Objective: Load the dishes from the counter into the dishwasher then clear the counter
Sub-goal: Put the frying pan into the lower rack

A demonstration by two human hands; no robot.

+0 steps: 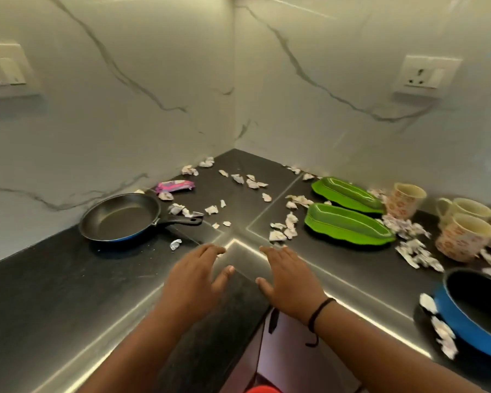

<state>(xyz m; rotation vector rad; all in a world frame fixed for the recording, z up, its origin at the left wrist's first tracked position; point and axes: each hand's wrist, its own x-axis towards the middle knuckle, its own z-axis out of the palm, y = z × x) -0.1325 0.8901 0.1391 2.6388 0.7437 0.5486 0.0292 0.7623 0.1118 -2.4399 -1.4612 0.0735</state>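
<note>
We hover our left hand [196, 275] and right hand [288, 279] spread and empty over the counter [54, 293] corner. Nothing seems loaded yet: frying pan [119, 218] left, green dishes [347, 224] right. Next, we likely pick one.

Quick count of what's on the tabletop [54, 279]: two pans, a black frying pan [119, 218] with a blue underside and a blue pan [478, 310] at the right edge. Two green leaf-shaped trays [347, 194] [347, 224]. At least four patterned mugs [406, 199], though the edge cuts some off. One pink wrapper [175, 186]. Crumpled paper scraps [278, 235], too many to count. Two wall sockets [424, 73]. Two hands [194, 275].
</note>
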